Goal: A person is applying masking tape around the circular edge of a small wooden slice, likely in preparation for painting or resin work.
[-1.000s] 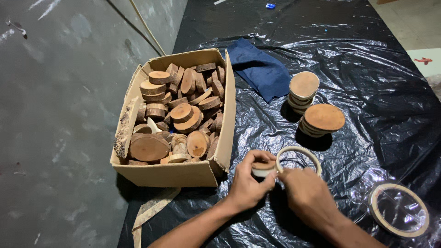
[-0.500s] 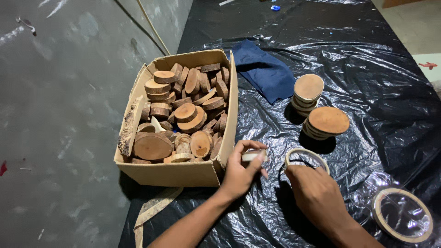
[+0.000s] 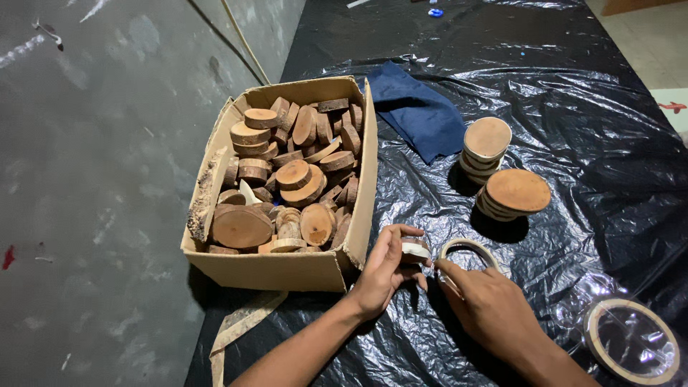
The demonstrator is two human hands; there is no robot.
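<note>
Black plastic sheeting [image 3: 573,93] beside the box [image 3: 287,269]: I see my left hand [image 3: 383,272] pinching a small pale-rimmed wood slice [image 3: 416,250], right hand [image 3: 491,308] gripping a tape roll [image 3: 469,251].

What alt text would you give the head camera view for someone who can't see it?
A person's left hand holds a small wood slice while the right hand grips a roll of tape, over black plastic sheeting. A cardboard box of wood slices sits left; two stacks of slices, a blue cloth and another tape roll lie nearby.
</note>
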